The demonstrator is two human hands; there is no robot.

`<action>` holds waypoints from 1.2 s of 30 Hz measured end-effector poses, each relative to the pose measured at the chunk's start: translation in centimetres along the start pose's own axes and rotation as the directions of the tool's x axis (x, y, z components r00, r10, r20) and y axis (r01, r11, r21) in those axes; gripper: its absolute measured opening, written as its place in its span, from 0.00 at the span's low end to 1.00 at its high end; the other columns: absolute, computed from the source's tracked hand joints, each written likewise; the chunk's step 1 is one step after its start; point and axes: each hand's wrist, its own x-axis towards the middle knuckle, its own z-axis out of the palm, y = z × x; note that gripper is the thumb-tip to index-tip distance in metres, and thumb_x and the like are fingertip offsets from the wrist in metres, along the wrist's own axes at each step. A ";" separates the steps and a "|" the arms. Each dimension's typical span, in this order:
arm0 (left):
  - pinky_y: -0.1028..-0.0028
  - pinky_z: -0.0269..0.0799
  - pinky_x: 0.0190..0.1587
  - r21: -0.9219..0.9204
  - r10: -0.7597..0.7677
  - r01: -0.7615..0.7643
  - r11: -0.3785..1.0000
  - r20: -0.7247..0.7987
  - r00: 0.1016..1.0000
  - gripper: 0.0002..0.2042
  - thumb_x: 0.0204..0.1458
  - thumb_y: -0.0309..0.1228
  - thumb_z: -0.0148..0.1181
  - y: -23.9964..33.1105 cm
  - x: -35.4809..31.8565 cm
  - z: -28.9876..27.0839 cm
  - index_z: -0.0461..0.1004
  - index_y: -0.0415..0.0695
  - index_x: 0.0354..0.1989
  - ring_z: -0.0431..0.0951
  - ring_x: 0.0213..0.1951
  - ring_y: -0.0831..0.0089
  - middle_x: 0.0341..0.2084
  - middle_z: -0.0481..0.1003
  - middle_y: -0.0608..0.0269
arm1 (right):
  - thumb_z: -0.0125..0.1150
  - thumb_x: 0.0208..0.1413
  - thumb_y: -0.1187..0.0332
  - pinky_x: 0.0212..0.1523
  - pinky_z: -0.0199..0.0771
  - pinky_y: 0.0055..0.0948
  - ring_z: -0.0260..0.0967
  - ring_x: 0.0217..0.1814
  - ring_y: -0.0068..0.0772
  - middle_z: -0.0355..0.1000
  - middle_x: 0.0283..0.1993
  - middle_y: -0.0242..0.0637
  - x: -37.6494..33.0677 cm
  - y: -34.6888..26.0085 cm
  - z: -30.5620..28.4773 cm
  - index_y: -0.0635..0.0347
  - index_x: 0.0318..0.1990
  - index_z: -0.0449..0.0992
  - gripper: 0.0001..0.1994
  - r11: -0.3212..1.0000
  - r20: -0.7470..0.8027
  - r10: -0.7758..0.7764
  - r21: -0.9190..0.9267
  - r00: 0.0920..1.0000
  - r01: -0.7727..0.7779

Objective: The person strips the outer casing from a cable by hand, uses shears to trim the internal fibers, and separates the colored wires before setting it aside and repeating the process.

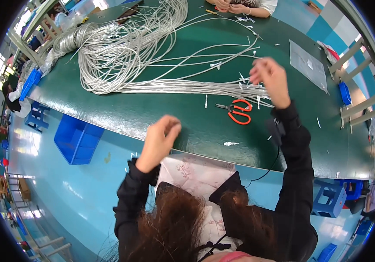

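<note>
My left hand [159, 142] hovers above the near table edge, fingers loosely curled, with a gap between thumb and forefinger and nothing visible in it. Over the right ends of a bundle of pale grey cables [174, 86] is my right hand [272, 81], its bent fingers apart; no held thing shows. Small white tags [242, 81] cling to the cable ends beside its fingertips. Between my hands, nearer the right one, a pair of scissors [239, 112] with orange-red handles lies on the green table [139, 111]. The cables run left into a large looped heap [108, 61].
A clear plastic bag [308, 65] lies at the right. White scraps [230, 143] dot the tabletop. Another person's hands [234, 7] are at the far side. A blue bin [78, 139] stands below the table's left edge, a blue stool [328, 198] below its right.
</note>
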 end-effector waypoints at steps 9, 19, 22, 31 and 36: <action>0.59 0.70 0.40 0.514 0.401 -0.391 0.763 0.098 0.911 0.04 0.50 0.23 0.55 -3.5 13.4 -1.6 0.75 0.37 0.32 0.74 0.37 0.50 0.30 0.75 0.51 | 0.54 0.59 0.74 0.21 0.67 0.20 0.70 0.21 0.21 0.73 0.25 0.35 -9.0 3.6 4.3 0.66 0.37 0.75 0.05 0.969 0.180 -0.020 -0.239 0.984 0.064; 0.62 0.69 0.43 0.728 0.272 -0.423 0.539 0.324 0.906 0.05 0.49 0.23 0.56 -5.2 17.3 -3.4 0.77 0.39 0.32 0.74 0.39 0.54 0.30 0.76 0.53 | 0.59 0.54 0.74 0.27 0.72 0.32 0.72 0.26 0.44 0.74 0.29 0.43 -10.1 4.5 4.3 0.64 0.35 0.75 0.04 0.888 0.170 -0.301 -0.307 0.938 0.341; 0.61 0.70 0.40 0.697 0.282 -0.384 0.605 0.263 0.923 0.05 0.49 0.25 0.56 -4.8 17.9 -3.4 0.77 0.39 0.30 0.75 0.36 0.54 0.29 0.76 0.53 | 0.59 0.53 0.73 0.30 0.72 0.35 0.72 0.30 0.48 0.74 0.30 0.44 -10.2 4.1 4.5 0.63 0.34 0.74 0.04 0.906 0.183 -0.235 -0.315 0.955 0.284; 0.68 0.71 0.27 0.587 0.136 -0.095 0.804 -0.026 0.990 0.07 0.47 0.29 0.60 -5.5 20.5 -6.7 0.77 0.39 0.25 0.78 0.23 0.64 0.18 0.76 0.57 | 0.59 0.52 0.74 0.29 0.71 0.36 0.72 0.29 0.47 0.74 0.29 0.43 -9.9 4.0 4.7 0.63 0.34 0.74 0.03 0.900 0.193 -0.261 -0.306 0.946 0.311; 0.76 0.70 0.24 0.285 0.171 -0.043 0.957 -0.440 0.882 0.08 0.49 0.28 0.57 -3.8 24.1 -14.7 0.77 0.35 0.28 0.78 0.19 0.76 0.16 0.76 0.61 | 0.60 0.52 0.75 0.28 0.71 0.35 0.73 0.29 0.46 0.74 0.29 0.43 -9.8 3.7 4.6 0.63 0.33 0.74 0.02 0.923 0.193 -0.179 -0.307 0.965 0.232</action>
